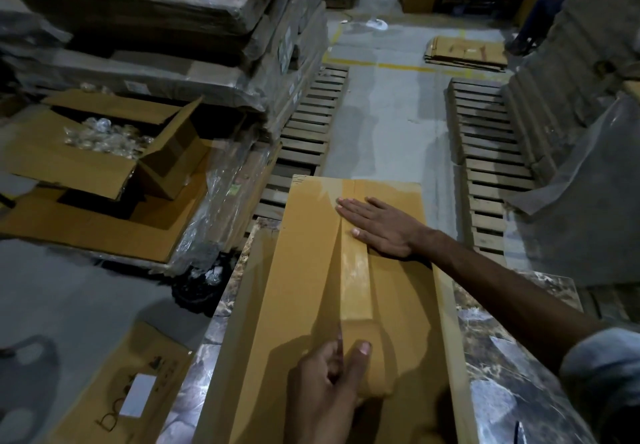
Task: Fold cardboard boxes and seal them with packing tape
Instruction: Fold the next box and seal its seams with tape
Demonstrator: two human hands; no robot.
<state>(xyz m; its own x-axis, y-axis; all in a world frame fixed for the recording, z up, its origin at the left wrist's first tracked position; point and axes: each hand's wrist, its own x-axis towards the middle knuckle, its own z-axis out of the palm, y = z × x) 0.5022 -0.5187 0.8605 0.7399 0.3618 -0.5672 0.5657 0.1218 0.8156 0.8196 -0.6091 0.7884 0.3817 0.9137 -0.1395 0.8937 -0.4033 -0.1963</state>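
A long cardboard box point(294, 288) lies on a marble-patterned table point(502, 357) in the lower centre of the frame, its top flaps closed. The right hand point(381, 225), fingers straight and flat, presses on the strip of brown tape point(355, 270) along the centre seam towards the box's far end. At the bottom centre, the left hand point(329, 381) grips the packing tape roll point(375, 357), thumb lying across it.

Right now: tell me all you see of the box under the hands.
Long brown cardboard box, lying flat on a marbled table, top flaps closed. Glossy brown tape runs along the centre seam. The right hand presses flat on it; the left hand grips the tape roll at its near end.
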